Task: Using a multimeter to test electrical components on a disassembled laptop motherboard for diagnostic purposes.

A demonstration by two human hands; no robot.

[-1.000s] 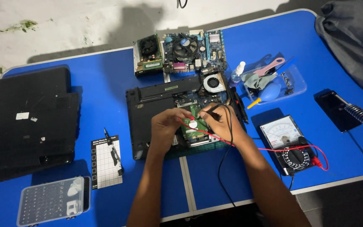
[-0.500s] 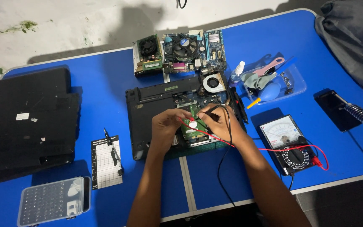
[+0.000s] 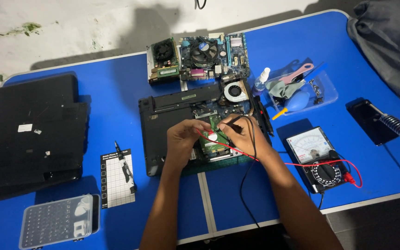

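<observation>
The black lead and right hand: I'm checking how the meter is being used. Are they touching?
Touching. The head view shows the right hand pinching the black probe lead, which trails from its fingers over the opened laptop.

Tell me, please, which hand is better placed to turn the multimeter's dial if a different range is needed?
Probably the right hand: the multimeter lies on its side of the opened laptop, just past that forearm. The left hand would have to cross over the right.

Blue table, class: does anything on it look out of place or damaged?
Nothing looks spilled or broken. The black opened laptop base has its boards bared, with both probe leads on it under the left hand and right hand.
</observation>
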